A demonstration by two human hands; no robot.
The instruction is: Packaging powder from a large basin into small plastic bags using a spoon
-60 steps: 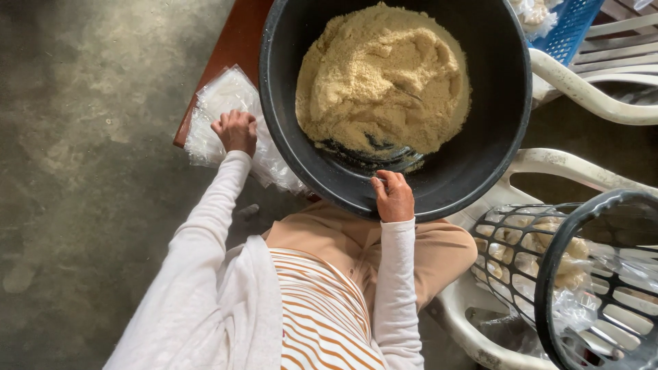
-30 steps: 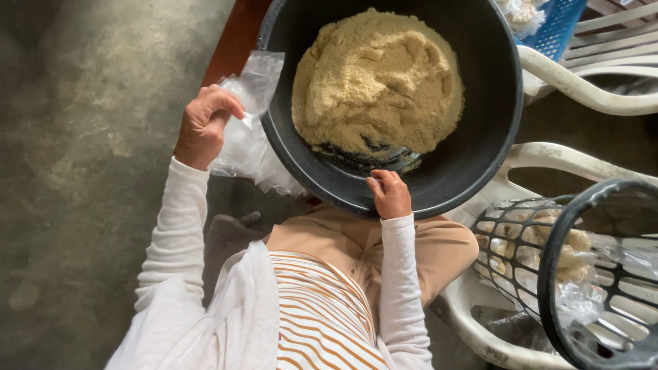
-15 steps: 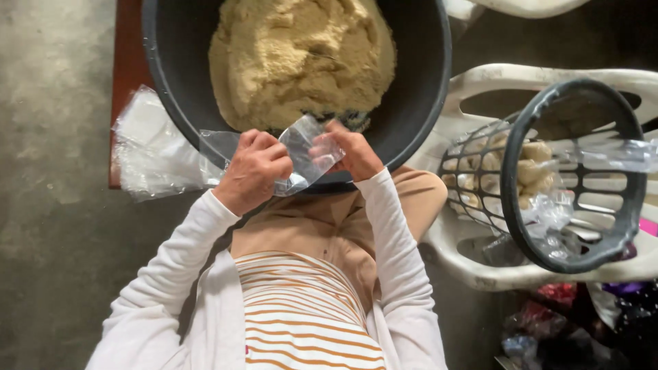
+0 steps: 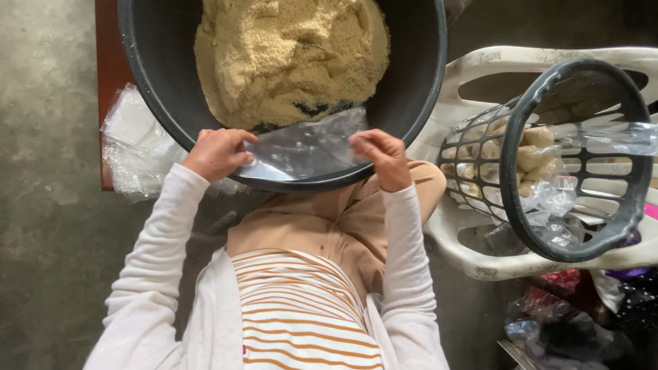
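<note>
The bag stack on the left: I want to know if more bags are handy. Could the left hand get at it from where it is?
Probably yes. The left hand grips the clear bag right beside the bag stack, with nothing between them, though it would have to let go first.

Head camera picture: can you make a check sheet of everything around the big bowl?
Surface: grey concrete floor, a red-brown board under the bowl's left side.
Job's things: clear plastic bag held over the rim of the black bowl, which is full of tan crumbly meal.
Clutter: pile of clear bags; tipped black basket of filled bags on a white plastic chair.
Hands: left hand and right hand each pinch a bag end.
Cables: nothing seen.
Surroundings: dark bags bottom right.
</note>
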